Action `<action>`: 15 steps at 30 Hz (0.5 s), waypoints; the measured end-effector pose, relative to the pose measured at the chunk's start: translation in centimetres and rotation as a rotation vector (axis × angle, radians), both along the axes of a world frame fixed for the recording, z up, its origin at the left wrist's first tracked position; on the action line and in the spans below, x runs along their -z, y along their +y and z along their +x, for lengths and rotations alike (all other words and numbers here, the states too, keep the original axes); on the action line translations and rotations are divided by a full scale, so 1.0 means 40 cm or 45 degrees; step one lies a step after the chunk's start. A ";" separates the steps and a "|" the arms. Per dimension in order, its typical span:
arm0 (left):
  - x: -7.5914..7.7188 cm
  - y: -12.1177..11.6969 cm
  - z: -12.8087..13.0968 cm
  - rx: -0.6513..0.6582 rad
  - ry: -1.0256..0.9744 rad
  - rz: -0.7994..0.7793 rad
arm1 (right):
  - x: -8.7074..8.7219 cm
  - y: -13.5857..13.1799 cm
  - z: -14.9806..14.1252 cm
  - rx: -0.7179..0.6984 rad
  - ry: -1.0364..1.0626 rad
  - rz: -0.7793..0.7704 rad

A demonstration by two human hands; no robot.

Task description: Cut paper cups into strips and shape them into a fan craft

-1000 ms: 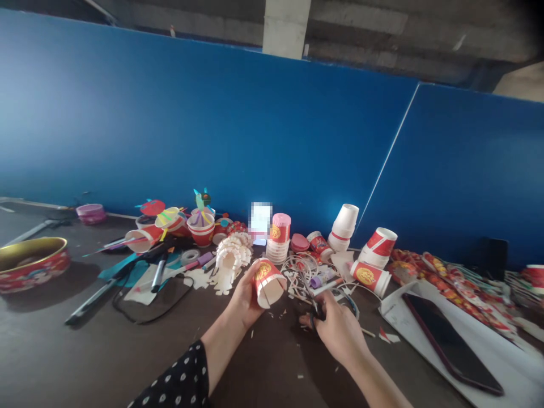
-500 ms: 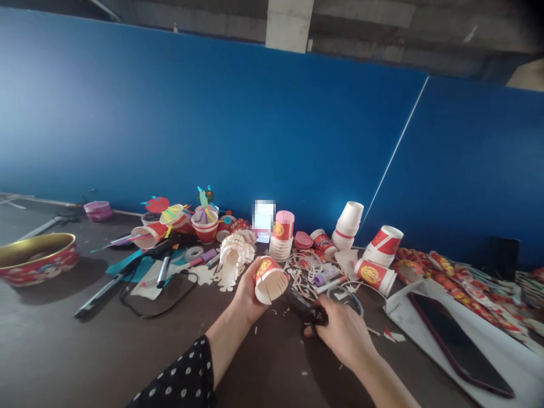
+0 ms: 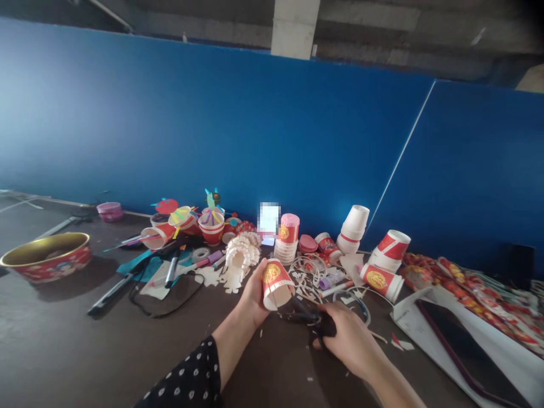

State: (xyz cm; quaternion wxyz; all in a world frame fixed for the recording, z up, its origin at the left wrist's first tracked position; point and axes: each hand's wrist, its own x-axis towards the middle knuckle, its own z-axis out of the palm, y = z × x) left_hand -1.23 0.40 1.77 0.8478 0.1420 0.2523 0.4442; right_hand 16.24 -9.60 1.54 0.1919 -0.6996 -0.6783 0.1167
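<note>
Remote obs: L hand curled round red-and-white paper cup, held above dark table, open end slit into strips, closed end uncut; R hand closed on black-handled scissors, blades at cup; fringed white paper piece lies beyond.

The right hand covers the handles of the scissors.

Paper cup — glossy print; metal bowl — shiny; tabletop — matt
</note>
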 end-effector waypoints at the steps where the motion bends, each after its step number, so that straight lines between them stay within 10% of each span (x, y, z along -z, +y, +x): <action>1: 0.000 0.000 0.001 -0.018 0.021 -0.002 | -0.001 -0.001 0.003 -0.028 0.012 -0.020; 15: 0.019 -0.012 0.009 -0.040 0.133 0.233 | 0.011 0.007 0.013 -0.115 0.069 0.025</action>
